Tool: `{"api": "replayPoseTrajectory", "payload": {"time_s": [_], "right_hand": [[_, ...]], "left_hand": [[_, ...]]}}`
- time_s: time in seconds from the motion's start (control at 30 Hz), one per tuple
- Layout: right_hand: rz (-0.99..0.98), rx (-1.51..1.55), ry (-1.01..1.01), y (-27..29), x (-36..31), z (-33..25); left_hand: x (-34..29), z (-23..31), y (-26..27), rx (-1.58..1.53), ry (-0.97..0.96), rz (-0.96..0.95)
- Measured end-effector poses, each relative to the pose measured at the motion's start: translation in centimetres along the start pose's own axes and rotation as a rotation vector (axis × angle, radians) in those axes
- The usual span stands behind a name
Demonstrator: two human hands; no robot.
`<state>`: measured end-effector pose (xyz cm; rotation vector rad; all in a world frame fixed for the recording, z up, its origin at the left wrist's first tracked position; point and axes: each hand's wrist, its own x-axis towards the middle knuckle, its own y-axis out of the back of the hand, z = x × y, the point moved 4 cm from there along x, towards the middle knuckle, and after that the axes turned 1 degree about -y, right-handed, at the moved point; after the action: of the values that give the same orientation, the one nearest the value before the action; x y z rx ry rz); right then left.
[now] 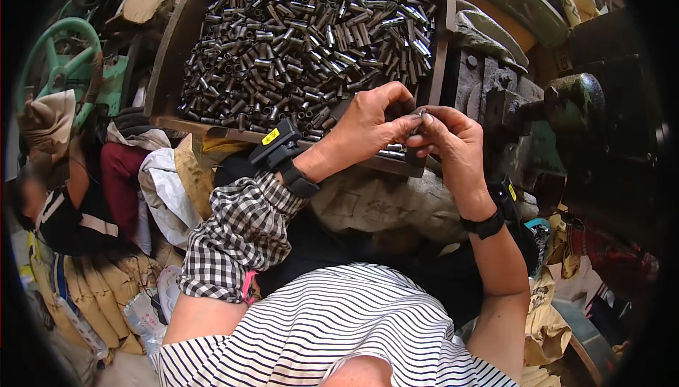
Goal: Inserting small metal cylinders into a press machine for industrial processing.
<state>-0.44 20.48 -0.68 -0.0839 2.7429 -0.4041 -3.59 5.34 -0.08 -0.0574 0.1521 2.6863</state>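
A small metal piece (422, 112) is pinched between the fingertips of both my hands, over the near right corner of a brown tray (233, 135). My left hand (369, 124) grips it from the left, thumb and fingers closed. From the right, my right hand (456, 139) closes on the same piece. The fingers cover most of it, so its full shape is hidden. Inside the tray lies a deep heap of short dark metal tubes (304, 40), some shiny. A few of these tubes lie just below my hands.
Close by on the right stands a dark machine (608, 125) with a thick shaft. A green handwheel (56, 47) is at the far left, and a person (78, 210) sits below it. Cloths and sacks (106, 288) lie at the lower left.
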Motion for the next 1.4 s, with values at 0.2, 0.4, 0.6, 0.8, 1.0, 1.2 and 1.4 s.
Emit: {"api": "replayPoseTrajectory", "payload": {"time_s": [0.2, 0.4, 0.6, 0.8, 1.0, 1.2, 1.4], "right_hand": [[0.074, 0.160, -0.037, 2.1, 0.9, 0.2], [0.035, 0.043, -0.012, 1.9, 0.7, -1.2], [0.017, -0.133, 0.076, 0.8, -0.1, -1.3], [0.056, -0.056, 0.083, 1.5, 0.0, -0.4], [0.053, 0.111, -0.011, 1.9, 0.0, 0.2], [0.000, 0.238, -0.093, 1.9, -0.3, 1.0], [-0.032, 0.331, -0.158, 2.2, -0.5, 1.1]], "left_hand": [[-0.4, 0.6, 0.0, -0.070, 0.029, 0.000], [-0.4, -1.0, 1.0, -0.144, 0.205, 0.014], [-0.3, -1.3, 0.2, -0.356, 0.259, -0.069], [-0.3, -1.7, 0.0, -0.475, 0.269, -0.070], [-0.2, -1.4, -0.2, -0.478, 0.224, -0.080], [-0.3, -1.1, -0.2, -0.395, 0.208, -0.050], [-0.4, -0.9, -0.3, -0.347, 0.230, -0.036]]}}
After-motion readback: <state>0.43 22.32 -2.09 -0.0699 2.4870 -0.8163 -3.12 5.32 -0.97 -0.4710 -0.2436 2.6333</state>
